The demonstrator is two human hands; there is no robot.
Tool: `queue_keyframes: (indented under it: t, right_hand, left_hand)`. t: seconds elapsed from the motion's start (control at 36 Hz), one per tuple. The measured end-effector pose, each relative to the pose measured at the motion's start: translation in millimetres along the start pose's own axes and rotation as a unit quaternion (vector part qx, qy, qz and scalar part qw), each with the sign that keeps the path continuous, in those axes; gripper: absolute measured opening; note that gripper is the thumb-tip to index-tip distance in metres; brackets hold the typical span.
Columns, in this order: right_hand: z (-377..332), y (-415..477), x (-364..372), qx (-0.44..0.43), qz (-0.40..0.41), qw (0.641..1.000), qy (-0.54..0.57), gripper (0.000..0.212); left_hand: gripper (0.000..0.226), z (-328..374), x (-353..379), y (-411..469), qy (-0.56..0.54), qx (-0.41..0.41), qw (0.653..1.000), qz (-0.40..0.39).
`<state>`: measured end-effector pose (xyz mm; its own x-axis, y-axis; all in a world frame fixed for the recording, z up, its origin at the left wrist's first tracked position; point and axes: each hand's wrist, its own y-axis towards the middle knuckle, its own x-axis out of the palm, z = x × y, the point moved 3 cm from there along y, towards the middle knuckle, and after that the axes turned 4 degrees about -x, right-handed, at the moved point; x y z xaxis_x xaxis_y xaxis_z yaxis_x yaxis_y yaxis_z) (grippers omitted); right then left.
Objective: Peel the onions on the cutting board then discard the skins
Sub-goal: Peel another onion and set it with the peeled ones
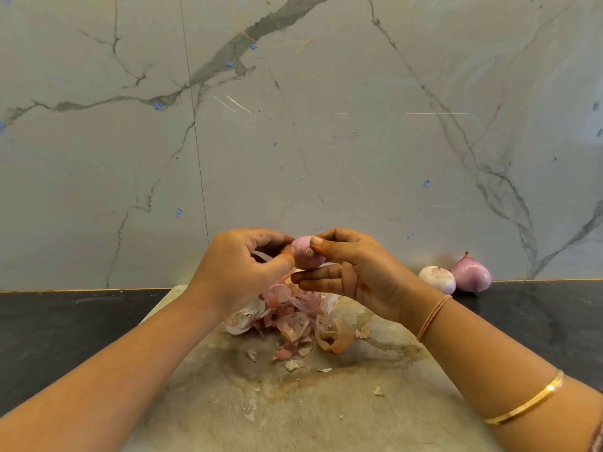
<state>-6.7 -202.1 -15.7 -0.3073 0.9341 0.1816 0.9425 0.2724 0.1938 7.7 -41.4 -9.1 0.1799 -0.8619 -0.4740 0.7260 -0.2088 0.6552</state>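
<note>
Cutting board: worn, stained beige cutting board (326, 402), nearest, flecked with scraps.
Skins: loose heap of papery pink and tan skins (293, 318) on the board's far middle.
Grip: left hand (235, 272) and right hand (355, 272) both pinch a small pink-purple onion (305, 254), held above the heap.
Risk: the smooth bulb could squirt from the fingertips and roll off; torn flakes may drift onto the dark counter (65, 337).
Look: glossy, mostly bare, brown root stub facing the camera.
Far right: a pale peeled onion (437, 279) beside a pointed purple onion (471, 274), both on the counter.
</note>
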Motion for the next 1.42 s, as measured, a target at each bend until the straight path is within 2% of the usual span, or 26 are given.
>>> queue_keyframes:
  t: [0.08, 0.33, 0.5, 0.56, 0.61, 0.67, 0.69, 0.83, 0.94, 1.25, 1.36, 1.42]
  right_hand:
    - [-0.1, 0.5, -1.2, 0.002, 0.003, 1.000, -0.008, 0.018]
    - [1.8, 0.8, -0.4, 0.009, -0.005, 1.000, -0.021, 0.019]
    - [2.6, 0.2, 2.5, 0.007, -0.017, 1.000, -0.023, 0.019]
    - [1.8, 0.5, 1.3, 0.002, -0.008, 1.000, -0.016, 0.018]
    - [0.5, 0.6, -0.6, -0.005, 0.004, 1.000, 0.001, 0.015]
    - [-0.4, 0.7, -1.6, -0.008, 0.011, 1.000, 0.010, 0.013]
    - [-0.6, 0.6, -1.6, -0.009, 0.012, 1.000, 0.010, 0.013]
    - [-0.1, 0.7, -0.7, -0.007, 0.009, 1.000, -0.002, 0.014]
    - [-0.4, 0.3, 0.0, -0.005, 0.005, 1.000, -0.009, 0.016]
    - [-0.4, -0.4, 4.3, -0.014, -0.019, 0.999, -0.035, 0.020]
    - [-0.2, 1.6, 0.0, -0.028, 0.007, 0.999, -0.029, 0.018]
    - [-0.4, 2.3, -3.7, -0.035, 0.025, 0.998, -0.036, 0.018]
  left_hand:
    - [0.011, 2.1, 0.8, -0.7, -0.011, 0.009, 1.000, -0.022]
    - [0.012, -0.4, 0.9, -0.1, 0.026, 0.007, 1.000, -0.012]
    - [0.031, -1.9, -4.7, 1.7, 0.061, 0.020, 0.997, 0.032]
    - [0.026, -0.7, -3.2, 0.8, 0.054, 0.023, 0.998, 0.028]
    - [0.010, 1.1, -0.3, -0.5, 0.016, 0.018, 1.000, 0.011]
    - [0.036, 2.9, 1.1, -2.1, -0.003, 0.017, 1.000, 0.006]
    - [0.042, 3.5, 1.5, -2.2, 0.001, 0.027, 1.000, 0.005]
    - [0.033, 6.6, 1.3, -2.4, 0.017, 0.039, 0.999, 0.012]
    - [0.011, 6.1, 2.6, -2.0, 0.004, 0.021, 1.000, 0.015]
    - [0.029, 2.2, 0.5, 0.0, 0.006, 0.013, 0.999, 0.052]
    - [0.015, 3.3, 3.7, -2.0, -0.010, 0.018, 1.000, 0.024]
    - [0.027, 4.5, 5.5, -3.1, -0.029, 0.019, 0.999, -0.002]
